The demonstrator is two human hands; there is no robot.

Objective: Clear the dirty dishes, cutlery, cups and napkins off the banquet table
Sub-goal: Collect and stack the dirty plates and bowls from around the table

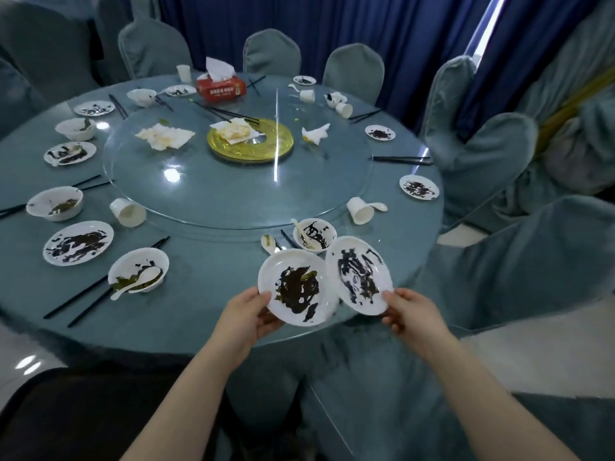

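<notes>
Left hand (pixel 248 316) holds a plate (pixel 297 287), right hand (pixel 411 316) holds another (pixel 359 274) just right of it, rims apparently overlapping over the near worktop (pixel 186 307) edge, so stacking goes right-onto-left.

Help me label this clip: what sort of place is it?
Probably a banquet hall after a meal: a large round blue-clothed table with a glass turntable, grey-blue fabric-covered chairs around it, and dirty white plates.
</notes>
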